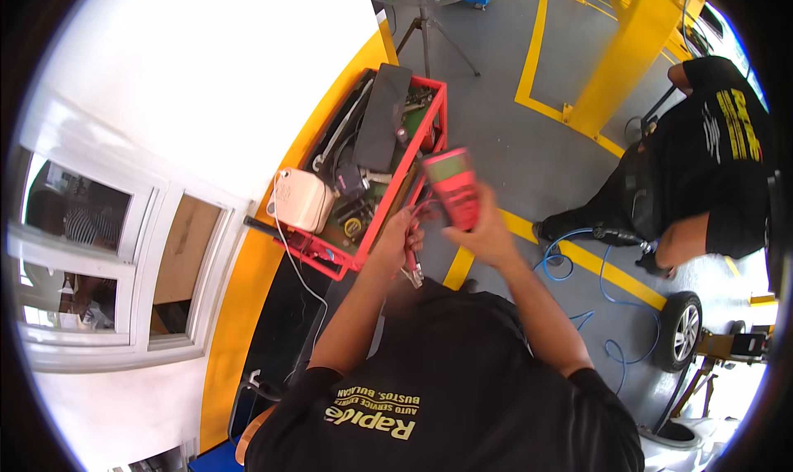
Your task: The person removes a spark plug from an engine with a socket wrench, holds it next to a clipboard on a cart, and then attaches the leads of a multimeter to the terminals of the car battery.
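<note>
Red handheld tester (pixel 453 187) gripped in right hand (pixel 487 232), clip leads (pixel 413 253) clenched in left hand (pixel 400 239), beside red cart (pixel 395 183) edge; likely mid-check, clips needing attachment next.

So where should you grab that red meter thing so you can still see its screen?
Probably by its lower half, from underneath. The red meter is long and narrow, tilted with its greenish screen at the upper end. The right hand already wraps the lower end, leaving the screen bare, while the left hand holds the clip leads.
</note>
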Demonstrator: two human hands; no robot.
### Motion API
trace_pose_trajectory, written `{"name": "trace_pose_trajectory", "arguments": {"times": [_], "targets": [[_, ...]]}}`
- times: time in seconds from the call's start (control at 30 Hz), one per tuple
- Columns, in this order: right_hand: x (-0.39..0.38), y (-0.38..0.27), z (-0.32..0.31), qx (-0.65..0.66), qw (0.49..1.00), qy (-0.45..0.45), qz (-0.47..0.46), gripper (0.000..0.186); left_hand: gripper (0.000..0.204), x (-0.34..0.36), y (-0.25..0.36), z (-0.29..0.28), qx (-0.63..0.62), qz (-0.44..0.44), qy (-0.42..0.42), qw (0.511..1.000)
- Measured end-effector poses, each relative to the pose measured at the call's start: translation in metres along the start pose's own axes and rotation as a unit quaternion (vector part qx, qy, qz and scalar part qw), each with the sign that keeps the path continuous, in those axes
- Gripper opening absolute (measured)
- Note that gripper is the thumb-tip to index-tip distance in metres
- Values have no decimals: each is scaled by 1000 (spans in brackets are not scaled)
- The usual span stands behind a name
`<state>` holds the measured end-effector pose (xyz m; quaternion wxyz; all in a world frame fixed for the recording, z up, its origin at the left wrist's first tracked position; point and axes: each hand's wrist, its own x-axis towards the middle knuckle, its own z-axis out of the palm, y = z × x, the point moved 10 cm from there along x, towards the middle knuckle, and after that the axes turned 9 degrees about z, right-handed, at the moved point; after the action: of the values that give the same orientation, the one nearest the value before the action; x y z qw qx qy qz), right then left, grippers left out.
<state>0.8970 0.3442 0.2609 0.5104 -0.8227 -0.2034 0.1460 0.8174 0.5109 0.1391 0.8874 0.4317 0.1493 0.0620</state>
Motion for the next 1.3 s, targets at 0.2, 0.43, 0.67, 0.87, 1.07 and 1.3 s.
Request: {"name": "trace_pose_trajectory", "arguments": {"times": [0.2,0.43,0.67,0.87,1.07,1.3], "targets": [[138,-27,78,-283,941,-125,-135,103,31,150,118,-68,272,132,151,941],[199,292,-2,17,952,-84,295,61,41,318,247,-187,649,74,128,746],[-223,508,-66,205,618,184,736,16,68,388,223,-264,590,-83,73,800],[-334,475,-17,313,555,230,736,21,69,334,251,-232,881,55,133,451],[-255,456,-8,333,591,222,701,29,64,219,135,-233,798,-230,158,534],[-62,382,-111,218,786,228,532,40,83,185,91,-254,818,-189,245,485]]}}
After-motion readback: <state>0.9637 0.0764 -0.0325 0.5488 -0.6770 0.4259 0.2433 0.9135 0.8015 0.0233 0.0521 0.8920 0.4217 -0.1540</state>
